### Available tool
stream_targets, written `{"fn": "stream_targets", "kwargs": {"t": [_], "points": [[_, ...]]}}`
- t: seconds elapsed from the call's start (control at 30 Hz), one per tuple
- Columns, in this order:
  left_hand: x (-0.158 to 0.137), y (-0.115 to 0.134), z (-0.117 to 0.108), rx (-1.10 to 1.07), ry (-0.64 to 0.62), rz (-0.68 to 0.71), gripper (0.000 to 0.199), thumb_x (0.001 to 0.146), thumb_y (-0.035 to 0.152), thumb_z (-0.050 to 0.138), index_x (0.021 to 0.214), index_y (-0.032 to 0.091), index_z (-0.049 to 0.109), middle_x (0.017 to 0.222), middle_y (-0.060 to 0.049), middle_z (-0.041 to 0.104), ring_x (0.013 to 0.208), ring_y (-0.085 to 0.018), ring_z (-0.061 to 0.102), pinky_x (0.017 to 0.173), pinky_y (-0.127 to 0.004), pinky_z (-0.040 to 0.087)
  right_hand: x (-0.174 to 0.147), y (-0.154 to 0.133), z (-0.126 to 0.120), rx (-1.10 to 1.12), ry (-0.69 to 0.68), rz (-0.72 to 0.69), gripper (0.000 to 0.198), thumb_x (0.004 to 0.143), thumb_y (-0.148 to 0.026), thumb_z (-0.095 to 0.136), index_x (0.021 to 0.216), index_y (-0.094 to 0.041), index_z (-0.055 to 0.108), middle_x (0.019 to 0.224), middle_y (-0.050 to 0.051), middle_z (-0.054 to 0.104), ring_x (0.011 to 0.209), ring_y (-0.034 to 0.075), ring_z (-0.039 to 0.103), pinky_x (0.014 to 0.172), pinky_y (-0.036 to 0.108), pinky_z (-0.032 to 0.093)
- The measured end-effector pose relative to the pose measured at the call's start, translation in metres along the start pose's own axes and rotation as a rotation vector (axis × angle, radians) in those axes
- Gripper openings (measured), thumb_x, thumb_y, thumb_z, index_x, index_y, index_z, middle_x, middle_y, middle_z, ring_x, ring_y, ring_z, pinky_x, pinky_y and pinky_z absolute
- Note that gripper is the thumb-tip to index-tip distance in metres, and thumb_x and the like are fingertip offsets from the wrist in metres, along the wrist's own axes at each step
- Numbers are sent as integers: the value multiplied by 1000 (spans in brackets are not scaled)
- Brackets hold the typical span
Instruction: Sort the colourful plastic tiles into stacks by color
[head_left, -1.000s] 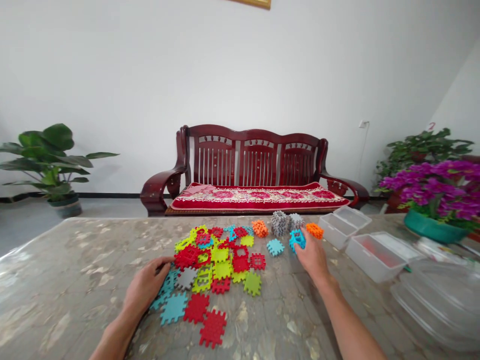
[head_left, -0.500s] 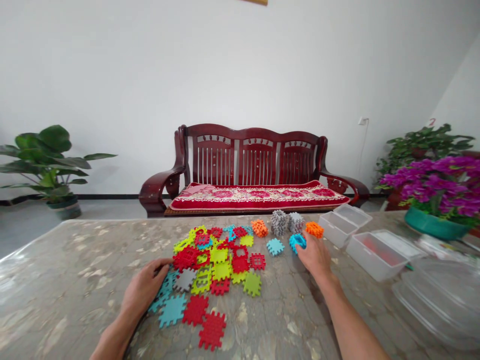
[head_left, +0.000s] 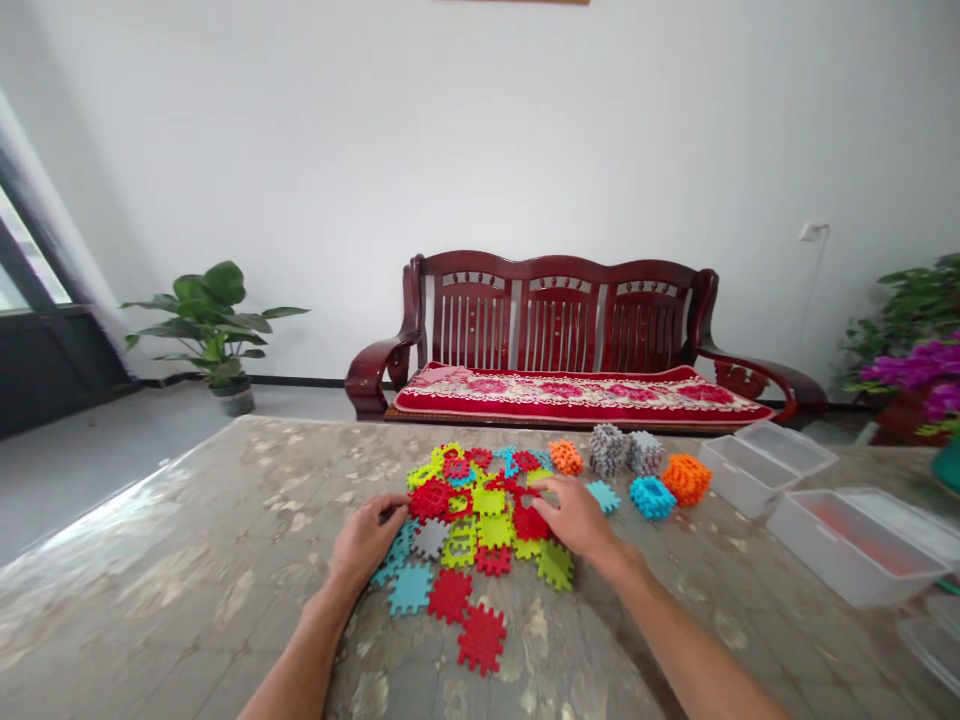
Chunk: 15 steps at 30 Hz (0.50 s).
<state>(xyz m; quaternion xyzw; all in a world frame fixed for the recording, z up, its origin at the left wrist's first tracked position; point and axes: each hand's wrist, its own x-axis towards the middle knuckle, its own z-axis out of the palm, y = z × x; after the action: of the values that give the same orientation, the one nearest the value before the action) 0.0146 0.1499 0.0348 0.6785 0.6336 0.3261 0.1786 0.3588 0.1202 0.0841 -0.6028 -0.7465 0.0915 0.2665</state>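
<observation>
Flat notched puzzle tiles in red, yellow-green, blue and grey lie in a loose pile on the table. At the pile's left edge rests my left hand (head_left: 369, 540), beside light-blue tiles (head_left: 401, 545) and a grey tile (head_left: 430, 538). Its thumb and forefinger are apart, and I see nothing held. My right hand (head_left: 576, 517) reaches over the pile's right side, thumb and fingers parted, fingertips at a red tile (head_left: 529, 522). Right of this hand sit a blue stack of tiles (head_left: 652, 497) and an orange stack (head_left: 687, 480).
Behind these stand grey stacks (head_left: 607, 450) and a smaller orange stack (head_left: 565, 457). A single light-blue tile (head_left: 603, 496) lies by my right wrist. Clear plastic boxes (head_left: 825, 550) occupy the table's right side. A wooden bench (head_left: 562, 320) stands beyond the table.
My right hand has let go of the blue stack and moved left to the tile pile. The blue stack remains beside the orange one. The view has turned left.
</observation>
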Motion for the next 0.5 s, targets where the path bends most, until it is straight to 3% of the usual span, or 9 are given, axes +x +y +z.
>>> {"fn": "stream_targets", "kwargs": {"t": [0.23,0.4,0.5], "points": [[-2,-1,1,-84,-6,6,33,83,40,51,99,24,75,99,-2,77,95,-21,70,91,-31,51,54,-63,49,-104,-88,-29,38,83,-28,58,120,-26,68,116,3,72,112,21,62,95,30,44],[-2,-1,1,-96,3,11,31,83,38,51,99,24,74,100,-1,78,93,-20,70,88,-30,52,77,-82,64,-184,-130,42,45,75,-28,62,119,-27,67,107,5,74,103,25,65,84,33,47],[-2,1,1,-75,5,-28,34,84,39,52,108,25,71,100,-1,77,91,-19,70,83,-28,53,82,-85,68,-218,-160,44,42,74,-30,62,116,-27,69,105,5,75,104,28,65,83,34,48]]}}
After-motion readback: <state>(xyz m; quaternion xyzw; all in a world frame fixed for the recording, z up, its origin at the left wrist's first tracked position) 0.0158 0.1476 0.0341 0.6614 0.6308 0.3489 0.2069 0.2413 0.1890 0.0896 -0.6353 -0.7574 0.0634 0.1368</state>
